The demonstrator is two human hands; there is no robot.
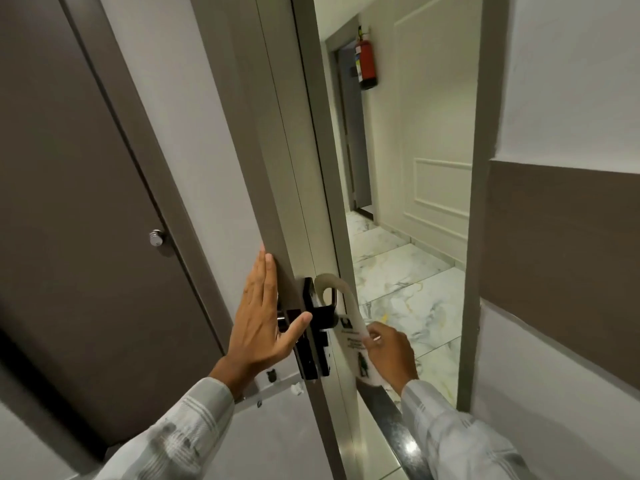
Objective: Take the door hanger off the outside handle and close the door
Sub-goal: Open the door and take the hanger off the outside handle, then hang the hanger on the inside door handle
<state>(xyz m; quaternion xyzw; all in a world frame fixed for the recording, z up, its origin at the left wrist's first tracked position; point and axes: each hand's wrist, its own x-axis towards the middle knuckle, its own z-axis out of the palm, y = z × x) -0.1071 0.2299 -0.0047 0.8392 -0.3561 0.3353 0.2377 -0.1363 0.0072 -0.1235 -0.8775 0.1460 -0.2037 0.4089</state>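
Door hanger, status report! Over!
Left hand flat on door, open. Right hand pinching hanger. Hanger still hooked on outside handle. Door ajar, nothing in way.

A corridor with a glossy white marble-tile floor [408, 271] and cream panelled walls [436, 140] lies beyond. A red fire extinguisher [367, 58] hangs high there. Nearby, a grey-and-brown two-tone wall [568, 188] stands right, a brown cupboard door [69, 188] left.

Door [277, 140] matt grey, smooth painted finish; lock plate [313, 344] glossy black, plastic or metal, cannot tell; door hanger [348, 306] thin white card, printed, bending; floor [408, 271] polished marble-look tile, glossy; shirt sleeve [173, 434] woven cloth; round knob [156, 238] shiny metal
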